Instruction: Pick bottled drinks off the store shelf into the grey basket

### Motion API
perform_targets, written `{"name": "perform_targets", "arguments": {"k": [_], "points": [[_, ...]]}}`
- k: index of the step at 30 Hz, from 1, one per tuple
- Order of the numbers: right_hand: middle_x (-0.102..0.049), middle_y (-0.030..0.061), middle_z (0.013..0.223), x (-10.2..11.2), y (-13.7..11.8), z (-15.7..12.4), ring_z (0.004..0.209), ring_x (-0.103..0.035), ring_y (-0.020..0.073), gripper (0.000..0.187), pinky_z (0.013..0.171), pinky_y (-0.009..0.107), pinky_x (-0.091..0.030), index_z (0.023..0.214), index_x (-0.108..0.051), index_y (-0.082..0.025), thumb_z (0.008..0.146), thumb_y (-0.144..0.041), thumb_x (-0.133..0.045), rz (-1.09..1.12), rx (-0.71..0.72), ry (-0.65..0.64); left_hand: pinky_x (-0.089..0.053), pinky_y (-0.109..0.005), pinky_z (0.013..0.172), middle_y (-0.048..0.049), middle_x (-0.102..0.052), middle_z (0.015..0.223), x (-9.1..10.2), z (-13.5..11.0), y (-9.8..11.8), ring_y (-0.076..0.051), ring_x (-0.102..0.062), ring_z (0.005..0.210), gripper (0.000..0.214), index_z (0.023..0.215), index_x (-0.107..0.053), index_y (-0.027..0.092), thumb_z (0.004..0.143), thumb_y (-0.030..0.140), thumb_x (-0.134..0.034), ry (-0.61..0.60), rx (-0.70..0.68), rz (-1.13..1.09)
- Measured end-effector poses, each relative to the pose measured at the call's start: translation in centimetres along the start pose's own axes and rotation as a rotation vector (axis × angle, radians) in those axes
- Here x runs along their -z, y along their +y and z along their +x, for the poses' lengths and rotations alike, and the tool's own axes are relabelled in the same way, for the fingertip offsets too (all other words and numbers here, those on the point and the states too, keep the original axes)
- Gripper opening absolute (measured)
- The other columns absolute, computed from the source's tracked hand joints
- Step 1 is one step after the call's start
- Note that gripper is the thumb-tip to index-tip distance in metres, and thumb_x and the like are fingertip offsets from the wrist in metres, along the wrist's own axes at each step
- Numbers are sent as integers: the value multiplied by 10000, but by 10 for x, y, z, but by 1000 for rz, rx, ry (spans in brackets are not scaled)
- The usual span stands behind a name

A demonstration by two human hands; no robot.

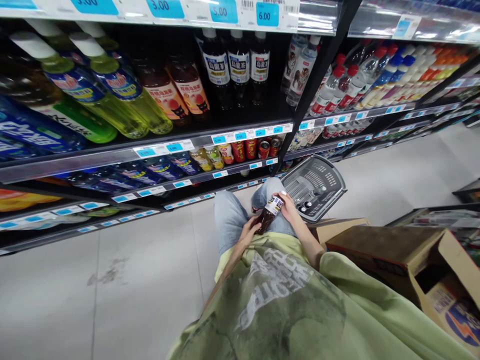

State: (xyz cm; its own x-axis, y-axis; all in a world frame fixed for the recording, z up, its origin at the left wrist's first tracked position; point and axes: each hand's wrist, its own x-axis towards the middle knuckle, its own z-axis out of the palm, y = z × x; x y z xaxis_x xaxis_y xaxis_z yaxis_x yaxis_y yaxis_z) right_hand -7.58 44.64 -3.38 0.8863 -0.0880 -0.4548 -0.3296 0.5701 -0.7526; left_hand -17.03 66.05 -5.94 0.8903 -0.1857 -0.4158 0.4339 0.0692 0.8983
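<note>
A dark tea bottle (267, 216) with a white label lies tilted over my lap, held between both hands. My left hand (249, 231) is closed around its lower-left end. Around the labelled end, the fingers of my right hand (288, 206) are wrapped. Just beyond my right hand, a grey plastic shopping basket (333, 192) rests on the floor, with a few bottles showing white caps inside. Similar dark oolong tea bottles (239, 65) stand on the shelf ahead. The bottle's ends are partly hidden by my fingers.
Drink shelves (202, 137) with price tags run across the front, holding yellow-green bottles (116, 85), peach-labelled bottles (191, 92) and red cans (250, 149). An opened cardboard box (375, 245) stands close on my right. Pale floor tiles (150, 280) lie to my left.
</note>
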Motion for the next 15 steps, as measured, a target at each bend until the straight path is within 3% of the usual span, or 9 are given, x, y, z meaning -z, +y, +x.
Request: {"name": "perform_targets", "arguments": {"k": [4, 7, 15], "points": [[-820, 39, 905, -1, -1, -2, 809, -722, 184, 226, 793, 299, -614, 837, -762, -197, 760, -367, -891, -14, 0, -17, -612, -445, 811, -146, -807, 986, -3, -1, -2, -346, -757, 926, 563, 1154, -735, 176, 841, 639, -665, -76, 66, -118], [-819, 39, 899, -1, -1, -2, 802, -722, 176, 214, 805, 290, -610, 846, -764, -191, 776, -361, -873, -19, 5, -24, -571, -393, 655, -133, -806, 913, -4, -1, -4, -299, -737, 763, 613, 1242, -703, 155, 892, 648, -605, -110, 108, -188], [-819, 40, 872, -2, 0, 0, 814, -747, 191, 192, 828, 317, -624, 830, -739, -201, 786, -329, -876, 7, 3, 29, -601, -387, 619, -121, -792, 927, -4, 1, -6, -260, -702, 694, 625, 1255, -717, 113, 893, 617, -641, -81, 63, -68]]}}
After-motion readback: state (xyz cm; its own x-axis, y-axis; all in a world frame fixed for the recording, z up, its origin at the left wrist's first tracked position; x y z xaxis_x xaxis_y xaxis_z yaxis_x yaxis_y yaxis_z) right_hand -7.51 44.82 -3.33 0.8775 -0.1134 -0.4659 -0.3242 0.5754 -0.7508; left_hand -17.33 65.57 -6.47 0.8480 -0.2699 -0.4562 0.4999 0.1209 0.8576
